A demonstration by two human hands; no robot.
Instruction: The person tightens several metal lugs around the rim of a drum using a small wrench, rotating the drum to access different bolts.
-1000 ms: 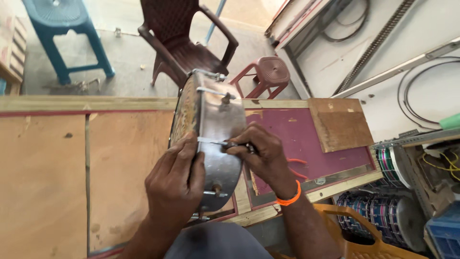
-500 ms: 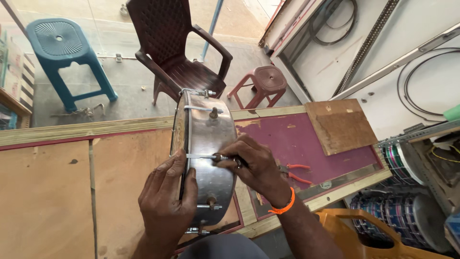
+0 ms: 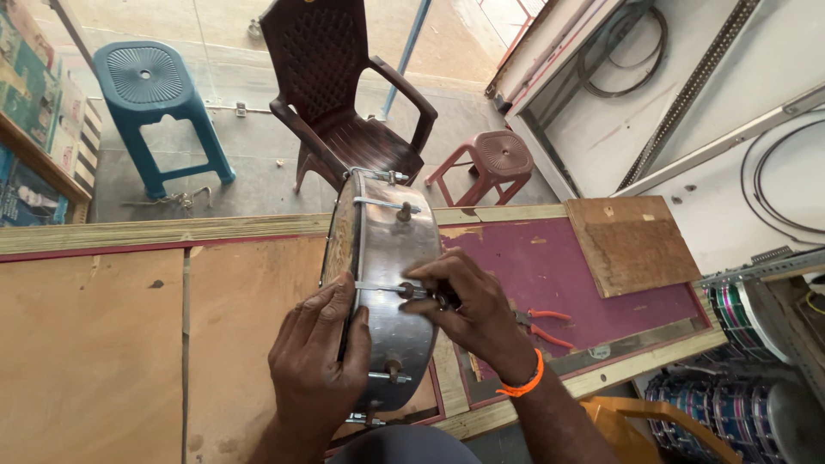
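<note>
A shiny metal drum shell (image 3: 391,249) stands on its edge on the wooden worktable (image 3: 112,344), with tension rods and lugs along its side. My left hand (image 3: 318,361) grips the drum's rim on the near left side. My right hand (image 3: 464,314), with an orange band at the wrist, pinches a small tool against a tension rod (image 3: 387,288) at the middle of the shell.
Orange-handled pliers (image 3: 541,326) lie on the maroon panel right of the drum. A brown board (image 3: 632,245) rests at the table's right end. Beyond the table stand a brown plastic chair (image 3: 339,94), a blue stool (image 3: 150,103) and a small maroon stool (image 3: 494,159). Drums (image 3: 730,404) are stacked at lower right.
The view has tilted so the table sits lower in frame. Both hands stay on the drum, the right hand working at the same tension rod with small finger shifts.
</note>
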